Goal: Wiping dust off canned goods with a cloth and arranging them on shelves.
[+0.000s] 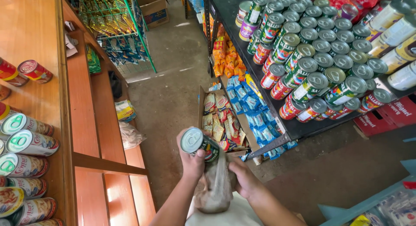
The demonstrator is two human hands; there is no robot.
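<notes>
tin can [198, 142], silver top, green label: lower centre of frame, clenched in left hand [190, 159]. right hand [243, 177] grasps grey cloth [215, 187] against can's side. step judged: wiping. next move calls for turning the can. open floor [173, 79] above; wooden shelf edge [108, 165] near left.

Both hands [216, 169] rub a can [200, 144] with a cloth [215, 189].

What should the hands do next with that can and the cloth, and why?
Probably rub the cloth around the can. The left hand grips the can with its top up, and the right hand bunches the cloth just beneath it.
</notes>
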